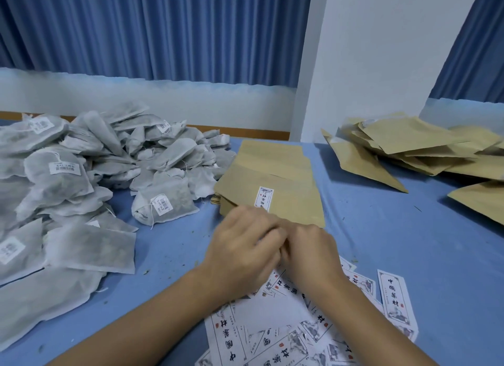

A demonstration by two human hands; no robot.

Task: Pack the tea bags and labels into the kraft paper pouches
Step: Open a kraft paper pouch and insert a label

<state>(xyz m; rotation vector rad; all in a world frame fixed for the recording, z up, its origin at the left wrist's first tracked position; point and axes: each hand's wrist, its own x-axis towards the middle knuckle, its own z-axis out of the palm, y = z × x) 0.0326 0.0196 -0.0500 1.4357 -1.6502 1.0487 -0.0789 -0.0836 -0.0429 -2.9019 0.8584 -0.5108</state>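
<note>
Your left hand (240, 245) and right hand (308, 251) touching at frame centre, fingers curled inward, anything pinched cannot be told, labels (272, 324) beneath, kraft pouches (275, 174) just above, tea bags (81, 161) at left.

Table covered by blue cloth (381, 229), flecked with dark crumbs (146, 272). Pleated blue curtain (163, 30) hung behind, above white wall (136, 95). White pillar (381, 52) noted right of centre.

Tea bags (81, 174) left; pouch stack (275, 185) centre; labels (300, 330) nearest.
</note>
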